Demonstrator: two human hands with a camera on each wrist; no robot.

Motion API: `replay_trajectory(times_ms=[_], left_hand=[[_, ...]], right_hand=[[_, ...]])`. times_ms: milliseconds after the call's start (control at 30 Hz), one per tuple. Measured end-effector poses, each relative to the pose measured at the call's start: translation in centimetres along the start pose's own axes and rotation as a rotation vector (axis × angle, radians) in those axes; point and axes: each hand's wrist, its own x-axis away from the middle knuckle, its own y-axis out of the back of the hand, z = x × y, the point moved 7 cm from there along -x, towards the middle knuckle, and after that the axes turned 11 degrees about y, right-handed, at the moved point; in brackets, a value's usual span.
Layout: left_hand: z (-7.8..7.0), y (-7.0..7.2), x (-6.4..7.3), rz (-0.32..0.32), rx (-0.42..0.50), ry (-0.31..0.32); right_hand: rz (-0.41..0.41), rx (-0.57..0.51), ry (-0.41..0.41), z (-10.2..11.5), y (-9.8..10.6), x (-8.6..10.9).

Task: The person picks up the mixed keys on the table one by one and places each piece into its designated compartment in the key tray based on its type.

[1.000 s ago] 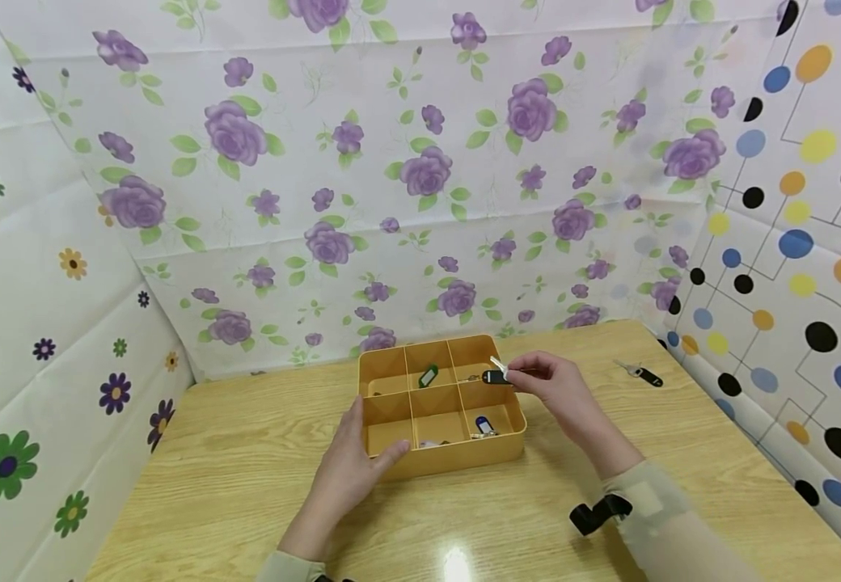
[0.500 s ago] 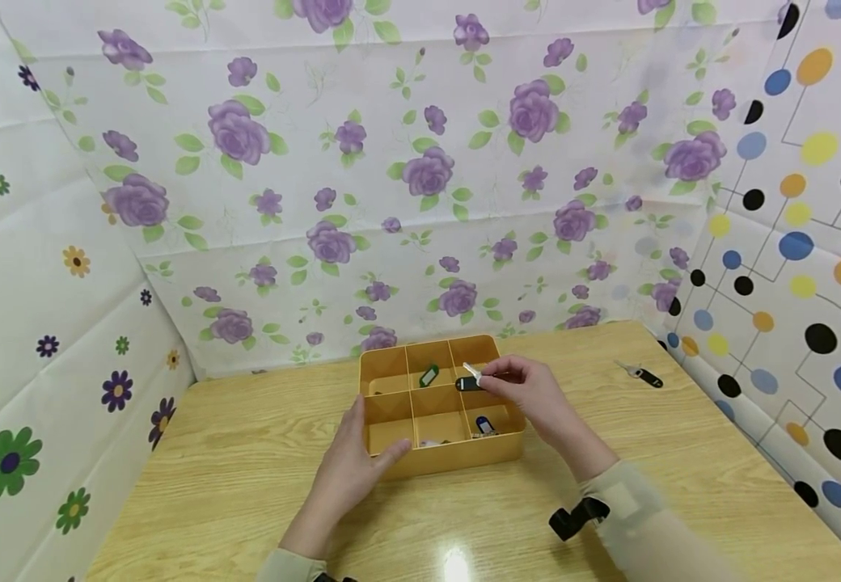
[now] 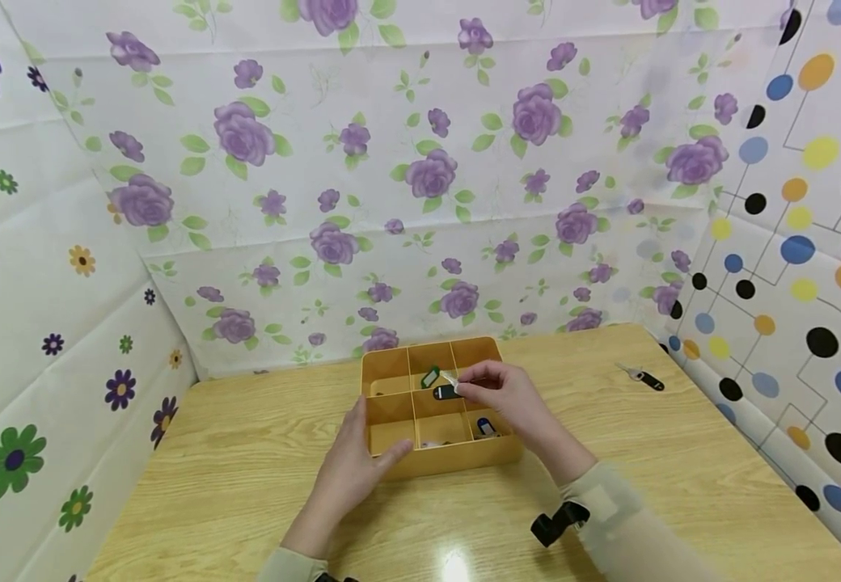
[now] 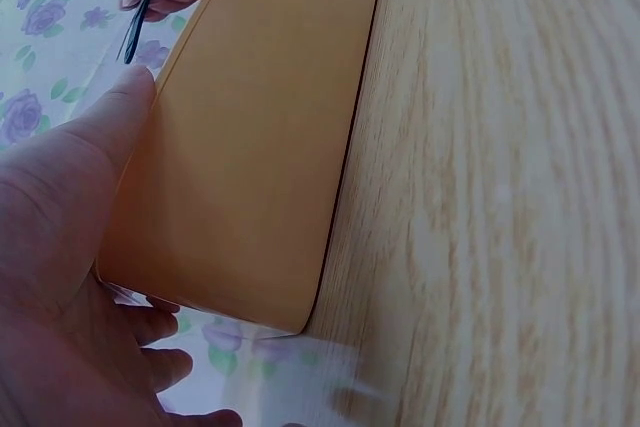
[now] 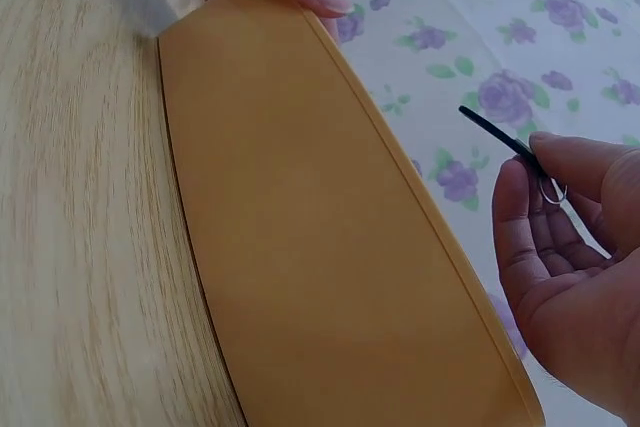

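A yellow divided organizer box [image 3: 450,463] stands on the table. My left hand [image 3: 351,457] holds its near left corner, thumb along the front wall [image 4: 250,137] and fingers at the left side. Over the box's middle, my right hand [image 3: 508,396] pinches a key with a black key tag [image 3: 445,393]; in the right wrist view the black tag [image 5: 490,129] sticks out past the fingertips, with a metal ring below. A green key tag [image 3: 430,377] lies in the back middle compartment. A blue key tag [image 3: 486,426] is in the front right one.
Another key with a black tag [image 3: 640,376] lies on the table at the right. Small pale items [image 3: 433,444], partly hidden by the front wall, sit in the front middle compartment. Flowered cloth [image 3: 246,242] backs the table; a dotted cloth [image 3: 792,323] hangs at the right.
My right hand has carried the key with the black tag leftward, from the box's right side to over its middle. The left hand has stayed at the corner.
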Motion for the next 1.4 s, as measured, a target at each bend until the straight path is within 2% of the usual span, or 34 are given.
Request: replay_trajectory(times_ms=[300,667,1400], left_hand=[[-0.1,0.0,-0.2,-0.008,0.001,-0.011],[0.0,-0.1,-0.2,-0.012,0.011,-0.026],[0.0,-0.1,-0.3,-0.017,0.014,-0.030]], right_hand=[[0.016,0.027,0.043,0.2,-2.2,-0.3],[0.035,-0.010,0.022,0.0,-4.6,-0.3],[0.081,-0.009,0.030,-0.5,-7.3,-1.0]])
